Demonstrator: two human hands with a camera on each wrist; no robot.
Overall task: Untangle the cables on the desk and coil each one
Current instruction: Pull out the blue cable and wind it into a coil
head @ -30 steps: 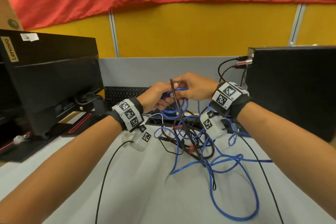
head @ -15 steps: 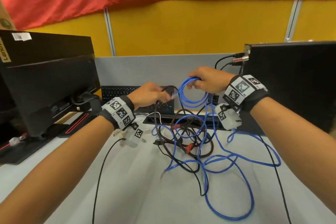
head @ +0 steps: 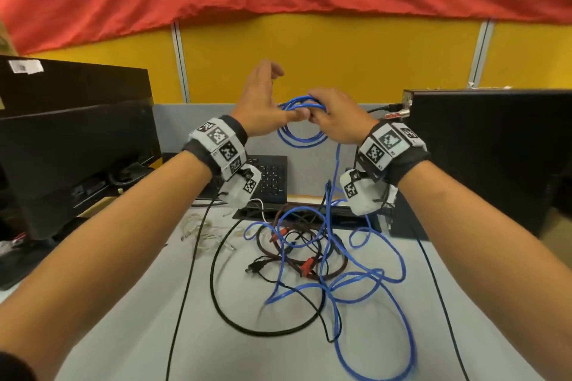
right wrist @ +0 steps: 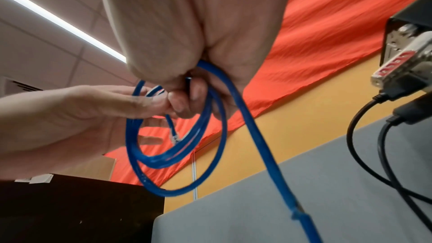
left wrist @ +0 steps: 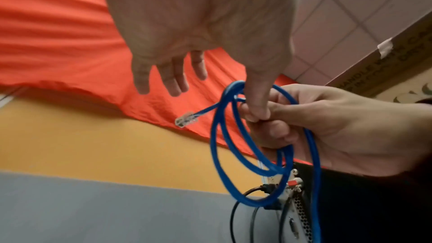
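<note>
My right hand (head: 337, 114) is raised above the desk and grips a small coil of the blue network cable (head: 301, 142). The rest of that cable runs down into a tangle (head: 309, 254) of black, blue and red-brown cables on the desk. My left hand (head: 260, 102) is beside the coil, fingers spread and straight. In the left wrist view its thumb (left wrist: 257, 99) passes through the coil (left wrist: 218, 145) and touches the right hand (left wrist: 339, 127). The clear plug (left wrist: 185, 119) sticks out free. In the right wrist view the right hand (right wrist: 198, 34) holds several turns (right wrist: 133, 147).
A black monitor (head: 77, 148) stands at the left and a black computer case (head: 489, 158) with plugged-in leads at the right. A keyboard (head: 272, 176) lies before the grey partition (head: 201, 127). A pale thin cable (head: 201, 232) lies left of the tangle on the desk (head: 123, 334).
Both hands rose. The left hand let go of the black cable, which now lies on the desk, and opened beside the coil. The right hand kept the blue coil.
</note>
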